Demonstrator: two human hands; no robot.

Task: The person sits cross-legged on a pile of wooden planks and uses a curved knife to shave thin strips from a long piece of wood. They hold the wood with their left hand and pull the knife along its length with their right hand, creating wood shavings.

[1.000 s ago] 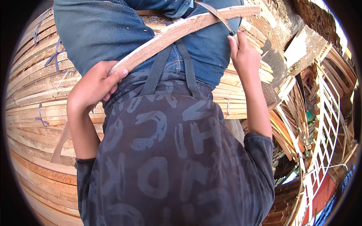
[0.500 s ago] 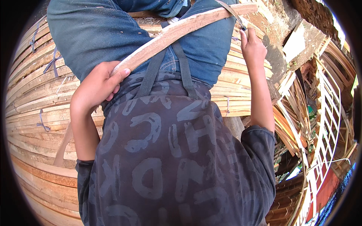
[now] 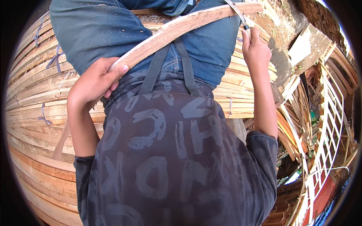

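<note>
A long, slightly curved strip of wood (image 3: 181, 28) slants across my lap, from near my waist up to the far right. My left hand (image 3: 98, 79) is closed around its near end, thumb on top. Out at the right, my right hand (image 3: 257, 48) is closed on the handle of a knife (image 3: 238, 12) with a narrow, slightly curved blade. That blade crosses the strip close to its far end and appears to touch it; its tip runs out of the picture at the top.
Bundled wooden slats (image 3: 34, 94), tied with dark strips, lie to the left and beneath me. On the right are a stone slab (image 3: 311, 47), loose split wood (image 3: 294, 128) and a white lattice (image 3: 326, 128). Wood dust speckles my jeans (image 3: 98, 30).
Both hands, the wood strip and the knife keep nearly the same places. The knife and right hand sit slightly farther right in the picture, and so does most of the scene.
</note>
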